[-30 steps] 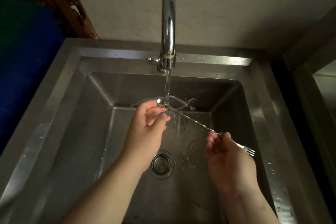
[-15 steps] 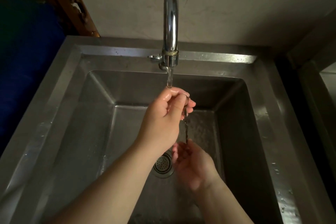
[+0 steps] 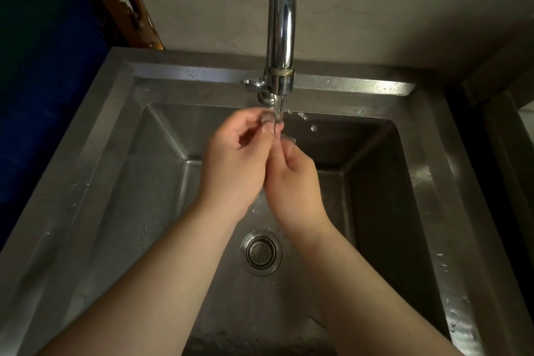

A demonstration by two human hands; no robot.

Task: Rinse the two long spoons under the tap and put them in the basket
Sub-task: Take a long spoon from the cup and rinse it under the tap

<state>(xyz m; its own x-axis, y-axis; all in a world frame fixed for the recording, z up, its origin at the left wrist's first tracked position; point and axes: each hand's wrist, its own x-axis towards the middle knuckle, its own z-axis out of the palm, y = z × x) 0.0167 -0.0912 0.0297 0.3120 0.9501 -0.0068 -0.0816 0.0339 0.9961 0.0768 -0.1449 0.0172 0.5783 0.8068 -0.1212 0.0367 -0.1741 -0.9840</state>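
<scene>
Both hands, left and right, pinch a spoon under the tap, over the steel sink; no writing is readable.

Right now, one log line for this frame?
phase: rinsing | left hand + right hand: together under tap stream, pinching spoon, mostly hidden | sink: wet | basket: not in view

Below your hands you see the round perforated drain strainer set in the floor of the steel sink. Water droplets bead on the sink's rim to the right of your hands. Beyond your hands a plain pale wall rises behind the sink. Far to the left of your hands stands a dark blue surface, with a carved wooden piece leaning beside it.
</scene>
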